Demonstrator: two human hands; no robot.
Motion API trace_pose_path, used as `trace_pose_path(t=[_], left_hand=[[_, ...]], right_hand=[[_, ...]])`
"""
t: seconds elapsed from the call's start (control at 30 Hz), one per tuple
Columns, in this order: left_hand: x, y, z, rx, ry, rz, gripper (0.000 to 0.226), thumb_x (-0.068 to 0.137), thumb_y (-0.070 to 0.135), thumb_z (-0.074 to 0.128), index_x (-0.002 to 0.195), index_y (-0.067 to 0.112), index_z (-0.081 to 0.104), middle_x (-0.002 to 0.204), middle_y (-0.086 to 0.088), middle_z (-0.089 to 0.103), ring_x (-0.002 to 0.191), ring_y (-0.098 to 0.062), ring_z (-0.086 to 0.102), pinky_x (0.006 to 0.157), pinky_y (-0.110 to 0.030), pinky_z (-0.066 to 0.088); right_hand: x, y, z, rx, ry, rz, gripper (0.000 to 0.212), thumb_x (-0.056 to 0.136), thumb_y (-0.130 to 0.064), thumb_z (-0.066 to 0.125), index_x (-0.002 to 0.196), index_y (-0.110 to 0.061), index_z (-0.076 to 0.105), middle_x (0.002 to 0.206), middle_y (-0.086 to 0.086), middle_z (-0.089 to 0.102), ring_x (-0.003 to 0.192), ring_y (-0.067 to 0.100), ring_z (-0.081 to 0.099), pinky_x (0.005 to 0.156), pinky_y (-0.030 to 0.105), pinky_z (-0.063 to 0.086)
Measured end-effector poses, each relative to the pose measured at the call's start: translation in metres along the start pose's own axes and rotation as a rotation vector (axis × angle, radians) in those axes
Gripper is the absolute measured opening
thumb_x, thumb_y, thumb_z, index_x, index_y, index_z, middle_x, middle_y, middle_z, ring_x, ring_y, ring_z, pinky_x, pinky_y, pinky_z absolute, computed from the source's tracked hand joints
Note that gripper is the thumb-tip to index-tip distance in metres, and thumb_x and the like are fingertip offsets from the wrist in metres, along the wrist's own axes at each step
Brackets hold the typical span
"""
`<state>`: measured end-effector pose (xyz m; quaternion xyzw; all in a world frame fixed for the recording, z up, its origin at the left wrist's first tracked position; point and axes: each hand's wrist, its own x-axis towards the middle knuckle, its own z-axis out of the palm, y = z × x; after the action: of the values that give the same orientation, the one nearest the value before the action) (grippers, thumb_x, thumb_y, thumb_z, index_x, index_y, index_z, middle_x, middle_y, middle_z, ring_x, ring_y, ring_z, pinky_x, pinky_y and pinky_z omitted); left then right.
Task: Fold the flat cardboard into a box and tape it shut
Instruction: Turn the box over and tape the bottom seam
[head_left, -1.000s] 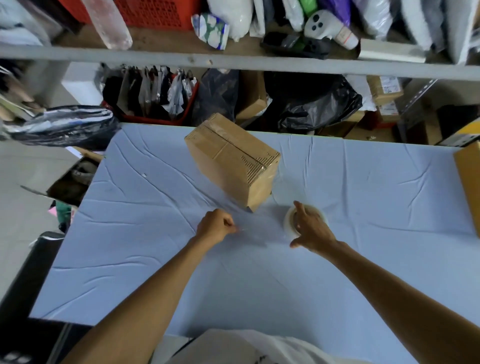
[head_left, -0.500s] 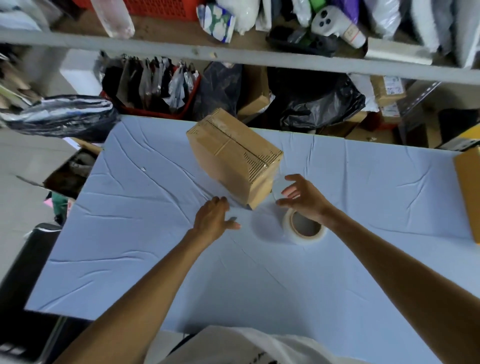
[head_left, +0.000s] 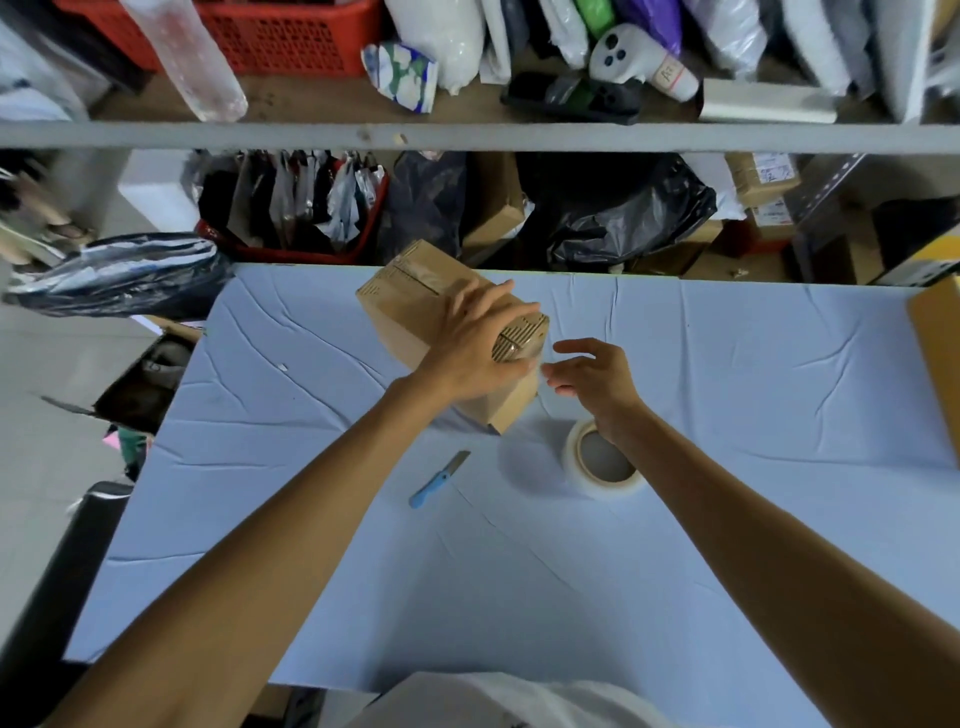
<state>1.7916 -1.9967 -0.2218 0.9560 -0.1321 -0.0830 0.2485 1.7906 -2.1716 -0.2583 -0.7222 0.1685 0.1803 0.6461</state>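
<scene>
A folded brown cardboard box (head_left: 410, 306), with clear tape along its top seam, stands tilted on the light blue table (head_left: 311, 545). My left hand (head_left: 472, 338) lies over the box's near right end, fingers spread on top and thumb round the side. My right hand (head_left: 592, 374) hovers just right of that end, fingers apart and holding nothing I can make out. A roll of clear tape (head_left: 613, 488) lies flat on the table under my right wrist. A small blue-handled knife (head_left: 436, 480) lies on the table below the box.
Another cardboard piece (head_left: 937, 358) sits at the table's right edge. A grey shelf (head_left: 467, 136) crowded with goods overhangs the far side. A black plastic bag (head_left: 119, 275) lies off the left corner, with bags and boxes behind the table.
My left hand let go of the knife and moved up onto the box. My right hand left the tape roll and rose toward the box's right end.
</scene>
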Motion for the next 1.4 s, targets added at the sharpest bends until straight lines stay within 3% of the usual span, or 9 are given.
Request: trace_pose_path(t=[0.3, 0.4, 0.57, 0.73, 0.87, 1.03, 1.13, 1.27, 1.4], left_hand=[[0.003, -0.004, 0.011, 0.081, 0.111, 0.005, 0.062, 0.077, 0.031, 0.065, 0.135, 0.031, 0.046, 0.150, 0.002, 0.029, 0.140, -0.031, 0.011, 0.115, -0.041, 0.010], [0.001, -0.005, 0.019, 0.172, 0.151, 0.003, 0.062, 0.075, 0.031, 0.063, 0.135, 0.032, 0.045, 0.149, 0.002, 0.031, 0.139, -0.033, 0.015, 0.115, -0.047, 0.013], [0.006, -0.003, 0.026, 0.276, 0.195, -0.010, 0.065, 0.071, 0.028, 0.065, 0.133, 0.033, 0.045, 0.147, 0.002, 0.034, 0.139, -0.034, 0.018, 0.115, -0.053, 0.012], [0.009, 0.003, 0.028, 0.261, 0.183, -0.050, 0.066, 0.069, 0.023, 0.070, 0.129, 0.031, 0.044, 0.143, -0.002, 0.035, 0.139, -0.035, 0.017, 0.114, -0.056, 0.013], [0.013, 0.009, 0.036, 0.307, 0.231, -0.109, 0.063, 0.071, 0.025, 0.072, 0.128, 0.031, 0.044, 0.141, -0.002, 0.035, 0.140, -0.033, 0.019, 0.113, -0.057, 0.017], [0.014, 0.010, 0.038, 0.323, 0.274, -0.096, 0.060, 0.071, 0.030, 0.072, 0.125, 0.031, 0.047, 0.140, -0.001, 0.038, 0.139, -0.032, 0.021, 0.114, -0.051, 0.012], [0.014, 0.005, 0.026, 0.257, 0.169, -0.022, 0.073, 0.066, 0.034, 0.071, 0.133, 0.031, 0.042, 0.148, -0.002, 0.033, 0.140, -0.034, 0.018, 0.114, -0.050, 0.011], [0.012, -0.025, -0.011, 0.353, -0.163, 0.148, 0.118, 0.051, 0.042, 0.085, 0.147, 0.038, 0.017, 0.158, 0.001, 0.014, 0.137, -0.028, 0.012, 0.114, -0.042, 0.014], [0.013, -0.028, -0.020, 0.572, -0.150, 0.243, 0.122, 0.052, 0.041, 0.087, 0.149, 0.038, 0.012, 0.155, 0.001, 0.020, 0.124, -0.028, 0.028, 0.105, -0.039, 0.033]], right_hand=[[0.012, 0.013, 0.007, -0.113, 0.012, -0.118, 0.037, 0.079, -0.004, 0.074, 0.110, -0.002, 0.054, 0.066, 0.004, 0.064, 0.062, 0.013, 0.059, 0.065, 0.026, 0.046], [0.013, 0.018, 0.017, -0.098, 0.031, -0.143, 0.035, 0.082, -0.003, 0.071, 0.111, 0.001, 0.052, 0.071, 0.007, 0.064, 0.063, 0.015, 0.057, 0.064, 0.026, 0.045], [0.015, 0.024, 0.029, -0.227, 0.146, -0.074, 0.036, 0.084, -0.027, 0.071, 0.105, -0.013, 0.045, 0.074, -0.001, 0.058, 0.066, 0.009, 0.054, 0.053, 0.020, 0.034], [0.013, 0.026, 0.013, -0.171, 0.288, -0.098, 0.028, 0.088, -0.033, 0.064, 0.105, -0.013, 0.053, 0.077, -0.001, 0.063, 0.080, 0.021, 0.065, 0.069, 0.033, 0.050], [0.011, 0.019, 0.019, -0.040, 0.145, -0.159, 0.039, 0.086, -0.041, 0.065, 0.109, -0.011, 0.056, 0.090, 0.005, 0.068, 0.082, 0.020, 0.067, 0.072, 0.032, 0.054], [0.009, 0.025, 0.032, 0.208, 0.021, -0.073, 0.036, 0.089, -0.019, 0.067, 0.114, -0.002, 0.047, 0.098, 0.024, 0.064, 0.080, 0.030, 0.068, 0.079, 0.034, 0.057], [0.006, 0.029, 0.034, 0.343, -0.030, 0.012, 0.033, 0.087, -0.010, 0.068, 0.110, -0.005, 0.044, 0.082, 0.018, 0.063, 0.067, 0.018, 0.067, 0.061, 0.020, 0.057], [0.011, 0.031, 0.045, 0.369, -0.013, 0.130, 0.036, 0.086, -0.008, 0.069, 0.107, -0.009, 0.039, 0.072, 0.013, 0.062, 0.060, 0.015, 0.061, 0.057, 0.022, 0.056], [0.013, 0.029, 0.048, 0.372, 0.051, 0.207, 0.035, 0.085, -0.006, 0.070, 0.106, -0.008, 0.043, 0.071, 0.014, 0.061, 0.059, 0.018, 0.059, 0.057, 0.024, 0.054]])
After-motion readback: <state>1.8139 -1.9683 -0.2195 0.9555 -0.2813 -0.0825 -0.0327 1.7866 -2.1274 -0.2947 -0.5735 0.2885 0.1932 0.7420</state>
